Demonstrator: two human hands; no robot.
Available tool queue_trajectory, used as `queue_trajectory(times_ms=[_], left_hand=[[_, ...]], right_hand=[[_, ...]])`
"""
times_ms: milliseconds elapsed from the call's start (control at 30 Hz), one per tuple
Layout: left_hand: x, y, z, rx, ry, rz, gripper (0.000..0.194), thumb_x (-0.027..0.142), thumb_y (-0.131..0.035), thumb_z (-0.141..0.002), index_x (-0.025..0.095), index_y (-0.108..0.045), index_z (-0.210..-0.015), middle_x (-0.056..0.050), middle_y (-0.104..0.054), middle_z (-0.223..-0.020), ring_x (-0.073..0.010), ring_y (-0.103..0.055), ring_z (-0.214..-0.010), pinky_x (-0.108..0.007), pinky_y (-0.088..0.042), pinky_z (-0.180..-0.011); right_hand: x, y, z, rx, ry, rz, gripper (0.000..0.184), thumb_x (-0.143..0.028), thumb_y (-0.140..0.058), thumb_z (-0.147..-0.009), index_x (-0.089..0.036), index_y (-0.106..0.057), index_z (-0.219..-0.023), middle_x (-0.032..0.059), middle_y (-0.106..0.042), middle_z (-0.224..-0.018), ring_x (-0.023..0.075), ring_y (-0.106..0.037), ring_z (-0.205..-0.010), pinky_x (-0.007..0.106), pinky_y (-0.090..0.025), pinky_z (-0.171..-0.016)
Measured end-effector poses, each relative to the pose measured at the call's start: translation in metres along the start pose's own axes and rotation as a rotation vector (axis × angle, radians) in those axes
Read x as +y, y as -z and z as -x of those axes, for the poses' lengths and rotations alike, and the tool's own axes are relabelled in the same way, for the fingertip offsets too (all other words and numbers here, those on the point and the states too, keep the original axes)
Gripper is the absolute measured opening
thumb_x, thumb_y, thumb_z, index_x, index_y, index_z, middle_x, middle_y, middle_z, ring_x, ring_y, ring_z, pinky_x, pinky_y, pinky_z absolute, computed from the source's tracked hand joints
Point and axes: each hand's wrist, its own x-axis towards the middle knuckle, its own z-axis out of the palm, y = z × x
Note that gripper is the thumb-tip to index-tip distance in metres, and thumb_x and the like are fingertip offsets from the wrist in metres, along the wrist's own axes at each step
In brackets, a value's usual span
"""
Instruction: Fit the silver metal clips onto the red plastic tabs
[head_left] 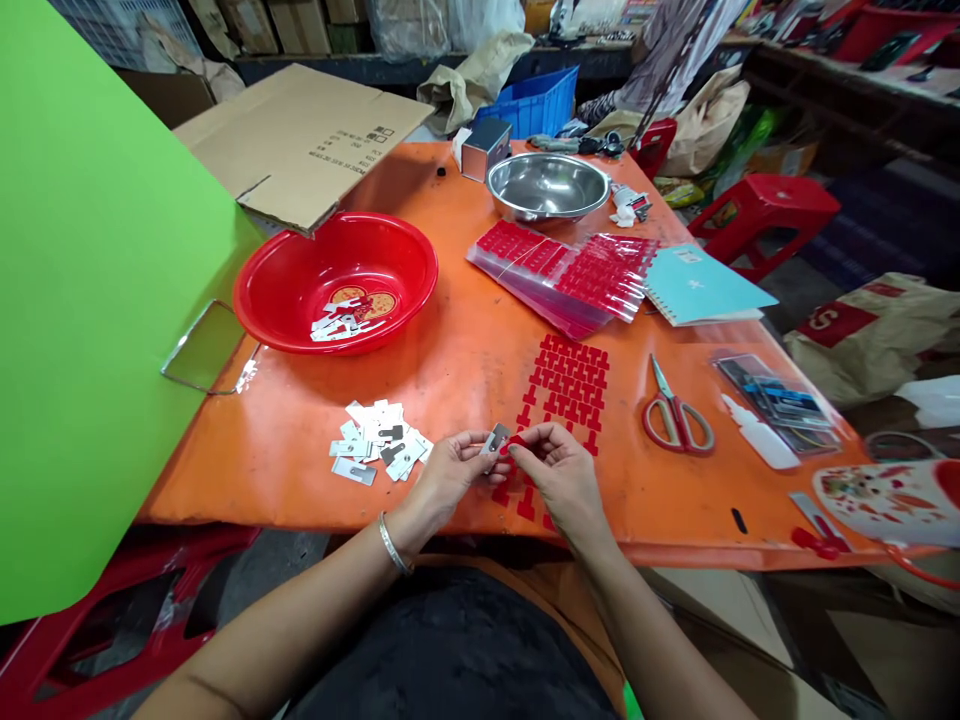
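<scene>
My left hand [452, 470] pinches a small silver metal plate [496, 438] at the near edge of the orange table [465, 350]. My right hand [559, 465] pinches a small red sticker piece [513, 445] against that plate. Just beyond my hands lies a sheet of red T-shaped stickers [568, 385]. A pile of several silver metal plates [379, 440] sits to the left of my left hand. A red plastic basin [279, 290] further back holds several more plates.
Scissors [677, 412], a white glue bottle [760, 432] and a clear packet lie right of the sticker sheet. Bagged red sticker sheets [570, 272], a blue notebook [701, 285], a steel bowl [547, 185] and flattened cardboard [304, 135] sit further back. A green board [82, 300] stands left.
</scene>
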Motion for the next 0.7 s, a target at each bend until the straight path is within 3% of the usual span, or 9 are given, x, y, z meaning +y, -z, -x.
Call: queue_trajectory(times_ms=[200, 700], left_hand=[[0.005, -0.006, 0.005, -0.004, 0.033, -0.037, 0.034, 0.018, -0.075, -0.066, 0.011, -0.067, -0.099, -0.005, -0.071, -0.075, -0.0124, -0.065, -0.062, -0.025, -0.054, -0.066], [0.001, 0.0, 0.001, -0.058, -0.014, -0.072, 0.045, 0.028, -0.077, -0.062, 0.009, -0.068, -0.102, -0.006, -0.071, -0.077, -0.0116, -0.064, -0.065, -0.023, -0.053, -0.065]], right_hand=[[0.002, -0.003, 0.004, -0.005, 0.057, 0.118, 0.021, -0.034, -0.072, -0.065, -0.02, -0.057, -0.071, -0.0008, -0.06, -0.067, 0.0132, -0.057, -0.061, 0.026, -0.048, -0.058], [0.01, -0.006, 0.003, -0.008, 0.124, 0.199, 0.017, -0.031, -0.067, -0.07, -0.019, -0.056, -0.074, 0.0008, -0.061, -0.071, 0.0141, -0.058, -0.063, 0.027, -0.048, -0.06]])
